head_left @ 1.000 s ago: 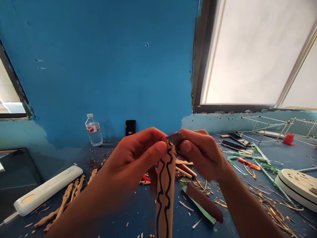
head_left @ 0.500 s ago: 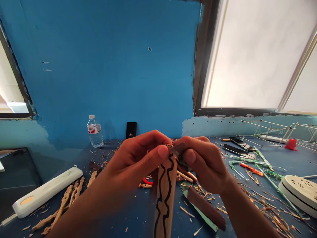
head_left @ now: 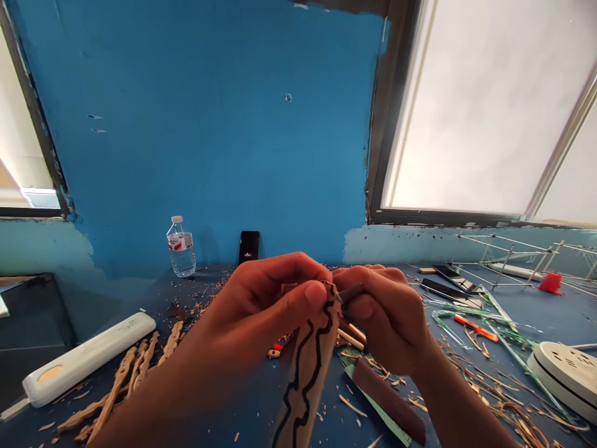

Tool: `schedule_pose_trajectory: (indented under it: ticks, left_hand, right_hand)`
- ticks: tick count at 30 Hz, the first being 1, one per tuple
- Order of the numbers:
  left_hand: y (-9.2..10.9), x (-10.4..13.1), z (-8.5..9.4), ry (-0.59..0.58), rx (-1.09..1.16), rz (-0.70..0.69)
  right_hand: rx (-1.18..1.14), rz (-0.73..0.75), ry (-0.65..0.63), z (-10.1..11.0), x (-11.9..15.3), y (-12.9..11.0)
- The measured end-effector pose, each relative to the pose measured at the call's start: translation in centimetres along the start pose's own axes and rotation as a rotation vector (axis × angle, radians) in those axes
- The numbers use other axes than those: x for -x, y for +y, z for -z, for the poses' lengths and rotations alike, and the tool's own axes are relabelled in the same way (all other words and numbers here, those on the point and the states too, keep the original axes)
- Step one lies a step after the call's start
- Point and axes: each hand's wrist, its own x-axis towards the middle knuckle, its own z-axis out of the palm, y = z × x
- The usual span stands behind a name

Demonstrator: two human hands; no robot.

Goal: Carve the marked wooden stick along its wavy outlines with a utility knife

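Note:
A flat wooden strip [head_left: 310,373] with black wavy lines drawn along it slants up from the bottom edge of the head view. My left hand [head_left: 275,305] is closed round its top end, thumb pressed near the tip. From the right, my right hand [head_left: 392,311] pinches a small grey metal blade [head_left: 349,292], whose edge meets the strip's right side just beside my left thumb. The rest of the blade is hidden by the fingers. Below my right hand lie a brown strip and a green strip [head_left: 385,395] among shavings.
Carved wavy wooden pieces [head_left: 116,386] and a white power strip [head_left: 88,358] lie at left. A water bottle [head_left: 181,249] and a phone [head_left: 249,246] stand by the wall. At right are an orange cutter [head_left: 476,328], a round white device [head_left: 566,376], phones and a stick frame [head_left: 508,255].
The strip's lower end has swung left, so it tilts more. Both hands have shifted slightly right and down in view, and the blade has turned flatter against the strip's edge.

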Motion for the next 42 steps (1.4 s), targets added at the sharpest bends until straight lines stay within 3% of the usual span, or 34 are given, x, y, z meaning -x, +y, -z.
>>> schedule_pose_trajectory:
  ticks: [9, 16, 22, 29, 33, 36, 42]
  left_hand:
    - [-0.4, 0.2, -0.1, 0.033, -0.017, -0.027]
    - [-0.1, 0.0, -0.1, 0.013, 0.04, -0.048]
    - [0.4, -0.3, 0.2, 0.045, -0.004, -0.087]
    - [0.5, 0.2, -0.9, 0.318, 0.004, -0.073]
    - [0.4, 0.4, -2.3, 0.286, -0.007, -0.068]
    - [0.3, 0.5, -2.3, 0.287, 0.029, -0.041]
    - [0.3, 1.4, -1.2, 0.297, 0.04, 0.025]
  right_hand:
    - [0.092, 0.096, -0.029, -0.7, -0.2, 0.2]
    - [-0.165, -0.003, -0.067, -0.2, -0.4, 0.2]
    - [-0.225, -0.018, -0.046, -0.2, -0.4, 0.9]
    - [0.073, -0.113, 0.154, 0.4, 0.1, -0.5]
    - [0.319, 0.004, 0.11, 0.5, -0.2, -1.6]
    - [0.434, 0.074, 0.049, 0.4, -0.5, -2.0]
    - [0.4, 0.043, 0.046, 0.0, -0.2, -1.6]
